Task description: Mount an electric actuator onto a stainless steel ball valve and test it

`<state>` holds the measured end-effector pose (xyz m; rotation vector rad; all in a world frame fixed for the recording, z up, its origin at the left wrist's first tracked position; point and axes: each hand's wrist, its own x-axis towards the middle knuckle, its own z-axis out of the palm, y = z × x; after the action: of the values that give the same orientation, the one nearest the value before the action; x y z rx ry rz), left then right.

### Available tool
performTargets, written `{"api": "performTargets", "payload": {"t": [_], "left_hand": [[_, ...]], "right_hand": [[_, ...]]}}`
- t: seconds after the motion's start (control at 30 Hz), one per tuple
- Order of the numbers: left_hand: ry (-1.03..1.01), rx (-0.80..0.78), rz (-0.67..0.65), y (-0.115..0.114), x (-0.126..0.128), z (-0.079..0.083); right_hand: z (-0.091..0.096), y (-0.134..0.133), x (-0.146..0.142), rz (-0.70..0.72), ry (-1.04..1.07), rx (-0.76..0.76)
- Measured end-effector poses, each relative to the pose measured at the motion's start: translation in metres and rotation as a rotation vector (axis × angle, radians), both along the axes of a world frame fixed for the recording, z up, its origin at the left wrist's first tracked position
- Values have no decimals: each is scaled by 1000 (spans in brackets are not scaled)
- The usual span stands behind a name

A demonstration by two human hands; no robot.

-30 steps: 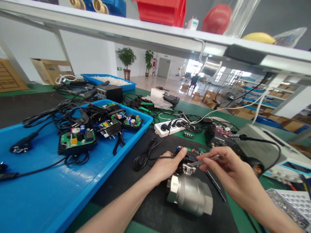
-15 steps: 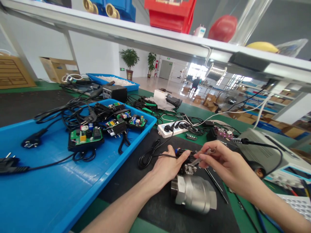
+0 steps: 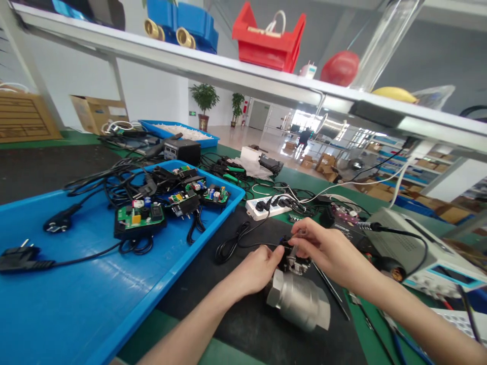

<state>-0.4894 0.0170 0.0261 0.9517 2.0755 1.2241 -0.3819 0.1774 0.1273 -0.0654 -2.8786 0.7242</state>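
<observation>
A heavy silver metal valve body [image 3: 300, 303] lies on the black mat [image 3: 247, 324] in front of me. A small black part [image 3: 289, 258] with a thin black cable sits on top of it. My left hand [image 3: 255, 268] is closed, its fingertips pressed against that black part from the left. My right hand [image 3: 327, 249] comes in from the right, fingers pinched on the top of the same part; whether a thin tool is still in them I cannot make out.
A big blue tray [image 3: 95, 284] on the left holds green circuit boards [image 3: 140, 215] and black plug cables. A white power strip [image 3: 266, 205] lies behind the mat. A grey instrument [image 3: 426, 253] stands at the right. A shelf [image 3: 228, 71] overhead carries bins.
My right hand has moved left and closed over the black part; the thin metal tool seen in it before no longer shows. The view has tilted upward slightly.
</observation>
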Motion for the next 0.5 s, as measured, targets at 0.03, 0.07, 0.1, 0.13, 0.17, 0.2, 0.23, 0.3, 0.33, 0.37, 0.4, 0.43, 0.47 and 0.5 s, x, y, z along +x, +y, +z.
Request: {"api": "performTargets", "payload": {"t": [0.03,0.07,0.1,0.13,0.17,0.2,0.23,0.3,0.33,0.37,0.4,0.43,0.47,0.5], "left_hand": [[20,-5,-4,-8,7,3],[59,-15,-9,-15,16,4],[148,-39,-1,-21,26,4],[260,-59,14,-25,35,4],[392,-53,42,-28,45,2],[529,-28,55,-29,54,0],[667,10,51,-28,61,-3],[914,75,0,-23,72,-6],[1013,90,-37,-19,75,-6],[1094,92,-72,-15,77,-6],[1158,83,-101,-10,78,-5],[1208,67,-121,-6,79,-4],[1247,48,-133,-3,79,-3],[1275,25,-142,0,78,-2]], "right_hand": [[1,0,-4,7,-13,11],[2,0,-9,18,-24,29],[2,0,-13,30,-34,55],[2,0,-18,45,-41,85],[2,0,-22,60,-44,117],[1,-1,-25,74,-49,146],[1,-2,-29,88,-53,170],[0,-5,-33,115,-67,211],[-1,-7,-35,130,-76,228],[-1,-9,-36,143,-85,242],[0,-11,-37,155,-94,248],[0,-12,-37,166,-103,246],[0,-13,-37,176,-111,235],[1,-14,-37,183,-115,216]]}}
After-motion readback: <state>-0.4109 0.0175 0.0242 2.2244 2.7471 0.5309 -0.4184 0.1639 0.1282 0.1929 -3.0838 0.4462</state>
